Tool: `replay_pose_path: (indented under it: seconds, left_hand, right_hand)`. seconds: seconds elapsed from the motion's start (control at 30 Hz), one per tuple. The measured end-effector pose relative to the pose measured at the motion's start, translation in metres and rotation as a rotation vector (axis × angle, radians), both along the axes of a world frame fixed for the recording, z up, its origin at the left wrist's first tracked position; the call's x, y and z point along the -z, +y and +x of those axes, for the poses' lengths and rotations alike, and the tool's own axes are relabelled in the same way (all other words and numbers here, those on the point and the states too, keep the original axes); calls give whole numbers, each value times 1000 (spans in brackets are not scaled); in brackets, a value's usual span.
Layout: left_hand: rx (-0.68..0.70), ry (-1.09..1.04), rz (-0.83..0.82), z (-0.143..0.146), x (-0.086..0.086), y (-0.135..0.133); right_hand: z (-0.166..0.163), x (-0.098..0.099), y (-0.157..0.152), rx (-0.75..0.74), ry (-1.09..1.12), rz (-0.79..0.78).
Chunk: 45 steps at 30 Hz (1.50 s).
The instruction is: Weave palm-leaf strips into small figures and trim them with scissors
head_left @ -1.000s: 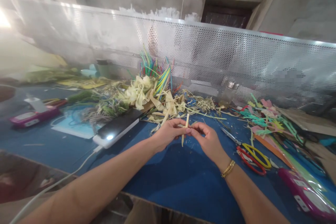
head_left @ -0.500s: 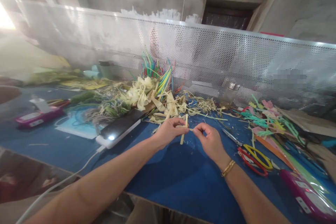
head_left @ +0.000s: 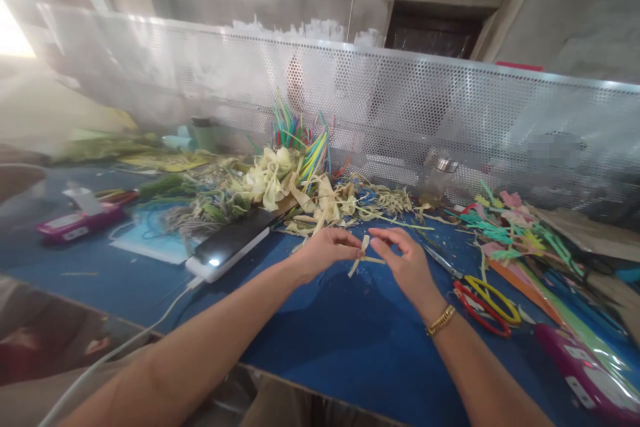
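Note:
Above the blue tabletop [head_left: 320, 327], my left hand [head_left: 327, 253] pinches two narrow pale-yellow strips where they cross. One strip [head_left: 353, 269] stands out above and below the fingertips. The other strip [head_left: 374, 260] points sideways toward my right hand [head_left: 404, 257]. That hand has its thumb and fingers apart and holds nothing that I can see. Its thumb is close to the sideways strip's end; whether they touch I cannot tell. A gold bracelet [head_left: 441, 320] circles the right wrist.
Scissors [head_left: 487, 307] with red and yellow handles lie right of my right hand. Dried pale husks [head_left: 273, 177] are heaped behind. A lit white power bank [head_left: 213, 270] trails a cable at left. Purple power strips [head_left: 583, 373] lie at both sides. A perforated metal panel [head_left: 400, 100] stands behind.
My right hand has let go of the sideways strip and opened its fingers, moving slightly right. The upright strip in my left hand has tilted and now looks bent at its top.

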<state>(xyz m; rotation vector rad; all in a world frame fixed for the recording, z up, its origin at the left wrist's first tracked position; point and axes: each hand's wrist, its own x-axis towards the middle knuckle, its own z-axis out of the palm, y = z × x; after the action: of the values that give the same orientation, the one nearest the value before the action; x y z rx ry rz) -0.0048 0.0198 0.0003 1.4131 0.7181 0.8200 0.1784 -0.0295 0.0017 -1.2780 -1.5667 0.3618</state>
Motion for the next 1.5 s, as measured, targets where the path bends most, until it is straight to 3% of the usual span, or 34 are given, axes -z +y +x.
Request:
replay_pose_path:
  seconds: [0.1, 0.23, 0.33, 0.47, 0.7, 0.83, 0.97, 1.1, 1.3, 1.5]
  left_hand:
    - [45, -25, -83, 0, -1, -1]
    - [83, -151, -255, 1, -1, -2]
    - [113, -166, -211, 4, 2, -5]
    - [89, -169, -125, 8, 7, -6]
    - [104, -146, -185, 3, 7, 0]
    - [151, -100, -258, 2, 4, 0]
    - [142, -43, -202, 5, 3, -2]
    - [52, -60, -100, 9, 4, -4]
    - [28, -155, 22, 10, 12, 4]
    - [45, -60, 6, 3, 7, 5]
  right_hand:
    - [-9, 6, 0, -81, 135, -80]
    - [-16, 14, 2, -88, 566, -109]
    - [-17, 16, 2, -143, 656, -145]
    - [-18, 18, 1, -154, 557, -142]
    - [-11, 15, 3, -263, 384, -224]
    - [-3, 14, 6, -168, 231, -208]
    - [0, 16, 8, -89, 43, -156]
    - [-7, 16, 5, -108, 25, -111]
    - [-13, 11, 0, -67, -123, -29]
    - [-11, 13, 2, -33, -131, -50]
